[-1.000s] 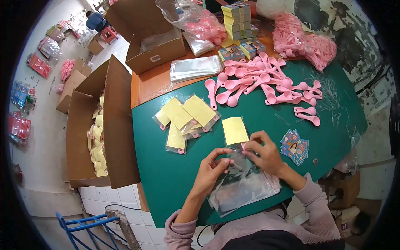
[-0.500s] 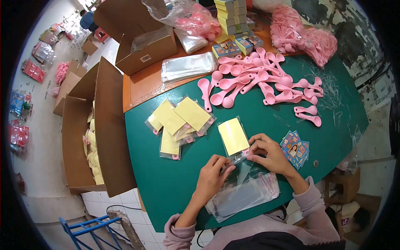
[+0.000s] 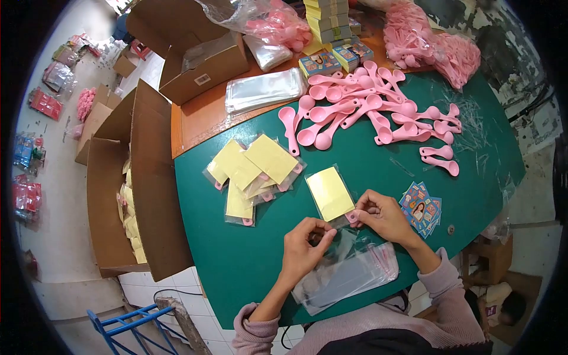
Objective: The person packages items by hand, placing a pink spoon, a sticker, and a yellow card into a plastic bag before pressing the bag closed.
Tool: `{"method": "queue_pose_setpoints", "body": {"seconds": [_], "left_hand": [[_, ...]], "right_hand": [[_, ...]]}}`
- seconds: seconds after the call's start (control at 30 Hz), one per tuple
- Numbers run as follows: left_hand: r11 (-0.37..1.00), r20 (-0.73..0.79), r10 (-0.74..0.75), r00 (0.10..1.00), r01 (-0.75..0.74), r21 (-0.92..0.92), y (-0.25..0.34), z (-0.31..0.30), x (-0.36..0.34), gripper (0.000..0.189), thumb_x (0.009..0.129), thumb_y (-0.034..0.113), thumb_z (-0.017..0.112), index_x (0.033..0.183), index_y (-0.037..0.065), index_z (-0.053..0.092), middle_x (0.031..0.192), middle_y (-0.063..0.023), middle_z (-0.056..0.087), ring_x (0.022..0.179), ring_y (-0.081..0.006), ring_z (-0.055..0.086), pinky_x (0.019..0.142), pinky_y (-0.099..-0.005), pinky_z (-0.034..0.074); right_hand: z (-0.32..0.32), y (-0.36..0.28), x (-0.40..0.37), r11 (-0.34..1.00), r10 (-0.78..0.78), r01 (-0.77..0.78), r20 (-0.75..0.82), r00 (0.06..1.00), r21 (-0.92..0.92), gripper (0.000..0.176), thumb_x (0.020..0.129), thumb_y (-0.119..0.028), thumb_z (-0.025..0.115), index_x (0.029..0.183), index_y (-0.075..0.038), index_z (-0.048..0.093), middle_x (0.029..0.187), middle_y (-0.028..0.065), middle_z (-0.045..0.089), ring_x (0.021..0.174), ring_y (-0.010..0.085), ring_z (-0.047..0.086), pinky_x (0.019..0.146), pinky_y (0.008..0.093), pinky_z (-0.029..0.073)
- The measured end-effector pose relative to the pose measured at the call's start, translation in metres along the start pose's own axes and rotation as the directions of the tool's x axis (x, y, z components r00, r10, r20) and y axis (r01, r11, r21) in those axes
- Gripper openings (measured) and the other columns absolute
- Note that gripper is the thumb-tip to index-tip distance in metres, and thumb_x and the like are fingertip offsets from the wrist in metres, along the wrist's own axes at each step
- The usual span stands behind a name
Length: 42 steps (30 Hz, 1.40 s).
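Note:
A clear plastic packet [image 3: 330, 194] with a yellow card and a pink spoon inside lies on the green table in front of me. My right hand [image 3: 383, 219] pinches its lower right corner, by the pink handle end. My left hand [image 3: 305, 247] is closed, thumb and forefinger together, just below the packet; a thin clear film may be between them, but I cannot make it out. Below both hands lies a stack of clear plastic bags [image 3: 349, 281]. Blue printed cards [image 3: 421, 210] are fanned out beside my right hand.
Several filled packets [image 3: 260, 165] lie overlapping at left. Loose pink measuring spoons [image 3: 355, 109] spread across the back. Behind them are card stacks [image 3: 328, 23], more clear bags [image 3: 266, 92] and bagged spoons [image 3: 426, 47]. A cardboard box [image 3: 160, 189] stands against the table's left side.
My hands have moved slightly apart. The right fingers have shifted onto the packet's corner; the clear strip between both hands is no longer stretched there. The view has shifted a little.

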<state>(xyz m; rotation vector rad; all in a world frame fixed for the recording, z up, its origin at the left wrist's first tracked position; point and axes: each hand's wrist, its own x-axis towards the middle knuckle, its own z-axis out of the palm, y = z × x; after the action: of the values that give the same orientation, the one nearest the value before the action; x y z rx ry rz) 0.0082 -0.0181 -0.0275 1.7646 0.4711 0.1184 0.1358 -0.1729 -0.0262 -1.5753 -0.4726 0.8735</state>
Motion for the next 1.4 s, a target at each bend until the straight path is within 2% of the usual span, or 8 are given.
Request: {"method": "queue_pose_setpoints", "body": {"seconds": [0.73, 0.87, 0.97, 1.03, 1.07, 1.13, 1.27, 1.4], "left_hand": [[0.998, 0.015, 0.0, 1.0, 0.001, -0.067, 0.0, -0.006, -0.005, 0.049, 0.082, 0.0, 0.058, 0.128, 0.005, 0.043, 0.113, -0.0079, 0.051, 0.082, -0.008, 0.049, 0.062, -0.018, 0.045], [0.977, -0.198, 0.21, 0.957, -0.21, 0.022, 0.024, -0.034, -0.01, 0.047, 0.08, 0.004, 0.06, 0.125, 0.005, 0.047, 0.12, -0.0078, 0.052, 0.083, -0.0124, 0.054, 0.063, -0.0232, 0.046], [0.974, -0.286, 0.215, 0.934, -0.183, 0.135, 0.027, -0.056, -0.005, 0.049, 0.079, 0.006, 0.061, 0.126, 0.005, 0.045, 0.12, -0.0116, 0.051, 0.088, -0.0193, 0.055, 0.069, -0.0281, 0.047], [0.536, -0.355, 0.611, 0.708, -0.04, 0.843, 0.029, -0.057, -0.003, 0.053, 0.078, 0.008, 0.063, 0.127, 0.003, 0.042, 0.116, -0.0151, 0.05, 0.09, -0.0274, 0.055, 0.074, -0.0336, 0.047], [0.533, -0.355, 0.618, 0.702, -0.042, 0.845, 0.028, -0.051, -0.006, 0.053, 0.078, 0.008, 0.063, 0.127, 0.003, 0.042, 0.116, -0.0151, 0.05, 0.09, -0.0274, 0.055, 0.074, -0.0336, 0.047], [0.795, -0.088, 0.314, 0.945, -0.211, 0.569, 0.019, -0.024, -0.018, 0.053, 0.077, 0.008, 0.063, 0.125, 0.0, 0.041, 0.108, -0.0177, 0.049, 0.086, -0.0322, 0.054, 0.079, -0.0359, 0.045], [0.605, 0.03, 0.418, 0.908, -0.303, 0.736, -0.003, 0.005, -0.018, 0.054, 0.075, 0.008, 0.065, 0.123, -0.003, 0.042, 0.099, -0.0149, 0.049, 0.082, -0.0272, 0.055, 0.074, -0.0344, 0.046], [0.905, 0.11, 0.242, 0.964, -0.265, 0.332, -0.007, -0.003, -0.005, 0.048, 0.074, 0.007, 0.064, 0.118, -0.001, 0.047, 0.084, -0.0113, 0.05, 0.071, -0.0223, 0.052, 0.066, -0.0319, 0.045]], "right_hand": [[0.003, -0.009, 0.001, 0.992, -0.056, 0.056, 0.005, 0.998, -0.114, 0.035, 0.082, -0.005, 0.058, 0.115, 0.002, 0.05, 0.074, 0.0068, 0.06, 0.06, 0.0099, 0.058, 0.052, 0.0223, 0.045], [-0.028, -0.027, 0.029, 0.568, -0.495, 0.286, -0.042, 0.868, -0.771, 0.033, 0.076, -0.015, 0.064, 0.106, -0.002, 0.056, 0.09, 0.0119, 0.053, 0.08, 0.0236, 0.055, 0.069, 0.033, 0.046], [-0.045, -0.038, 0.067, 0.298, -0.627, 0.083, -0.129, 0.768, -0.951, 0.034, 0.075, -0.019, 0.064, 0.103, -0.002, 0.055, 0.102, 0.0146, 0.05, 0.094, 0.0297, 0.049, 0.081, 0.0388, 0.041], [-0.055, -0.033, 0.097, 0.139, -0.651, -0.065, -0.14, 0.746, -0.988, 0.029, 0.075, -0.016, 0.064, 0.098, -0.002, 0.055, 0.097, 0.0146, 0.055, 0.095, 0.0312, 0.052, 0.077, 0.0425, 0.043], [-0.059, -0.026, 0.113, 0.139, -0.658, -0.063, -0.14, 0.74, -0.988, 0.029, 0.075, -0.016, 0.064, 0.098, -0.002, 0.055, 0.097, 0.0146, 0.055, 0.095, 0.0312, 0.052, 0.077, 0.0425, 0.043], [-0.06, -0.016, 0.131, 0.083, -0.532, -0.221, -0.231, 0.815, -0.972, 0.024, 0.072, -0.013, 0.063, 0.093, -0.002, 0.055, 0.09, 0.0144, 0.059, 0.087, 0.0336, 0.057, 0.071, 0.0443, 0.044], [-0.053, -0.025, 0.106, 0.174, -0.507, -0.239, -0.295, 0.81, -0.955, 0.024, 0.071, -0.008, 0.06, 0.094, -0.002, 0.056, 0.086, 0.0145, 0.062, 0.078, 0.0341, 0.06, 0.067, 0.045, 0.045], [-0.049, -0.046, 0.057, 0.736, -0.313, 0.112, -0.188, 0.931, -0.668, 0.019, 0.076, -0.007, 0.055, 0.094, -0.001, 0.055, 0.084, 0.0096, 0.059, 0.072, 0.0218, 0.058, 0.066, 0.0333, 0.046]]}}
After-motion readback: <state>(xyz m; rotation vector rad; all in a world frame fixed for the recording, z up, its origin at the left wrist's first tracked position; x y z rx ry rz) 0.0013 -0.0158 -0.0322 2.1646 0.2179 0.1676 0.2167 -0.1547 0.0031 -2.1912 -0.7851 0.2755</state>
